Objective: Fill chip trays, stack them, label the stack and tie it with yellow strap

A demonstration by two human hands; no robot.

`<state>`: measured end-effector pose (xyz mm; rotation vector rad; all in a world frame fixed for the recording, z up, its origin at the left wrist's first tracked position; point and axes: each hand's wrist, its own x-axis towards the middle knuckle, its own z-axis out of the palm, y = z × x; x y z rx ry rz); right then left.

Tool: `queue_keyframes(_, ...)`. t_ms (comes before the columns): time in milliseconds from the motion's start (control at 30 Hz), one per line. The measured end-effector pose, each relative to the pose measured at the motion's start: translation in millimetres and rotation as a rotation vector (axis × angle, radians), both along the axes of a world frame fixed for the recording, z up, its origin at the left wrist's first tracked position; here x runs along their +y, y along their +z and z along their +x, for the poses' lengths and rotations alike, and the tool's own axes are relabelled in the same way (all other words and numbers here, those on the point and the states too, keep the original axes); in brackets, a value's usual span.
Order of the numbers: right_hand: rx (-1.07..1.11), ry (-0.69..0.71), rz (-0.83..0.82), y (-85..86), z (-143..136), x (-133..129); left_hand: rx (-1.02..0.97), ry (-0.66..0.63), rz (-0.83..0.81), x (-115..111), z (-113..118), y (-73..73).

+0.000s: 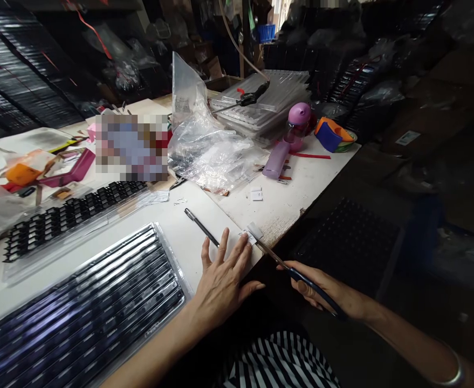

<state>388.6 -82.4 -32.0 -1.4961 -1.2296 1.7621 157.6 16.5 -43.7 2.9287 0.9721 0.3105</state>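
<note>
My left hand (224,272) lies with its fingers spread on the white table near its front edge. Its fingertips press on a small white paper piece (249,236) with dark marks. Just beyond the table edge, my right hand (321,285) is closed around the dark blue handles of a pair of scissors (307,280). The scissors' blades point at the paper and reach its near side; whether they cut into it I cannot tell. A black pen (200,225) lies by my left fingers. Farther back rest small white paper pieces (256,193).
A tray of shiny dark strips (99,302) covers the front left, with a rack of black parts (70,215) behind. Crumpled clear plastic bags (216,153) lie mid-table. Clear trays (269,102), a pink bottle (299,116) and a tape roll (334,134) stand toward the back right.
</note>
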Motion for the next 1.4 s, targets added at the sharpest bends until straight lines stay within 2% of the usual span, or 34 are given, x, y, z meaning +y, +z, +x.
queue_keyframes(133, -0.1, 0.083, 0.032, 9.3, 0, 2, -0.015, -0.01, -0.007, 0, -1, -1.0)
queue_keyframes(233, -0.119, 0.083, 0.06, 10.1, -1, 3, -0.016, -0.016, -0.013, 1, -1, -1.2)
queue_keyframes(433, -0.017, -0.005, 0.018, 1.3, -2, 1, -0.006, -0.009, -0.011, 0, -2, -0.9)
queue_keyframes(600, 0.034, 0.022, -0.012, -3.0, 0, 2, -0.005, -0.008, -0.013, -1, -2, -1.2)
queue_keyframes(900, 0.086, -0.048, -0.033, -16.2, 0, 0, -0.013, -0.011, -0.02, 1, -2, -1.3)
queue_keyframes(1400, 0.0, -0.019, -0.102, 2.3, -4, 7, -0.023, -0.013, -0.008, 0, -4, -2.2)
